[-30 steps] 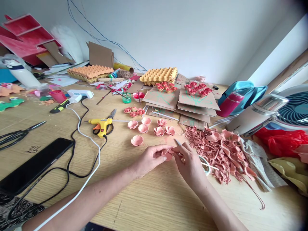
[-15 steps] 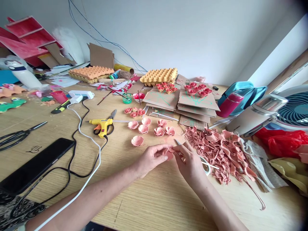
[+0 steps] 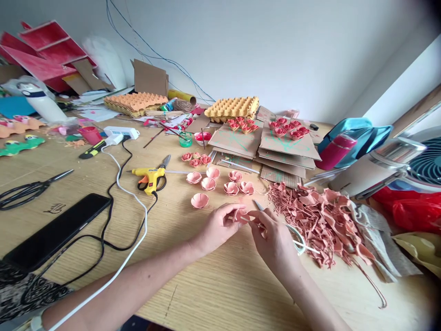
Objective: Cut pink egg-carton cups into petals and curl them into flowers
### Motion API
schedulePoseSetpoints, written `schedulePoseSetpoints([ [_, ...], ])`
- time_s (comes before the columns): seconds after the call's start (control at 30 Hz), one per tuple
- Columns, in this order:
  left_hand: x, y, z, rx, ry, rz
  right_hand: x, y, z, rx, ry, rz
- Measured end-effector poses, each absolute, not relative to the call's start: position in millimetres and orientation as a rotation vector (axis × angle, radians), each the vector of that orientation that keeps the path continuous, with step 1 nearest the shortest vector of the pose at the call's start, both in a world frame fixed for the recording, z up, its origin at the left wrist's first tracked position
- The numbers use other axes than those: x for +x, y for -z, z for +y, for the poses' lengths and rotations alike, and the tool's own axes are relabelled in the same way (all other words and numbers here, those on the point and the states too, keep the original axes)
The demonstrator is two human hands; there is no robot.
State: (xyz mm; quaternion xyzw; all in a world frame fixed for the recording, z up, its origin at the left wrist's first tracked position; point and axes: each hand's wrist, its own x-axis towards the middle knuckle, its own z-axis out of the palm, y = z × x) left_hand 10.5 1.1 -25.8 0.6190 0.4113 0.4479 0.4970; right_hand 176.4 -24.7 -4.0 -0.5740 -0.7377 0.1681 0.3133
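My left hand point(image 3: 220, 226) is closed on a small pink paper-pulp flower cup point(image 3: 238, 215), pinched at its rim between thumb and fingers. My right hand point(image 3: 274, 232) grips a thin white stick point(image 3: 310, 247), whose pale tip meets the cup's edge. Beneath the right hand, scissors with a pale ring handle point(image 3: 300, 240) show only in part; their blade tip sticks out past the fingers. Just beyond my hands stand several similar cups, among them a single plain cup point(image 3: 200, 200) and a layered flower point(image 3: 246, 187).
Pink scraps point(image 3: 324, 225) are heaped to the right. A yellow glue gun point(image 3: 149, 178) lies over scissors at left, near cables, a black phone point(image 3: 57, 230) and black scissors point(image 3: 25, 193). Red flowers top stacked cardboard point(image 3: 234, 142); egg trays point(image 3: 232, 109) stand behind.
The cup has turned and tilted slightly in my left fingers, and the stick's tip now shows at its edge. The whole view has shifted a little.
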Motion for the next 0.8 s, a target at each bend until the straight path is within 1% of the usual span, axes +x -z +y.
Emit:
schedulePoseSetpoints([
  [0.2,14,25,-3,1.457,-1.04,0.918,176,6,-25,-1.586,-0.269,-1.998],
  [0.37,13,19,-6,1.453,-0.972,0.942,176,8,-25,-1.621,-0.142,-2.05],
  [0.57,9,13,-5,1.353,-0.935,0.835,176,7,-25,-1.603,-0.192,-2.064],
  [0.8,8,9,-6,1.313,-0.913,0.842,178,5,-26,-1.576,-0.241,-2.058],
])
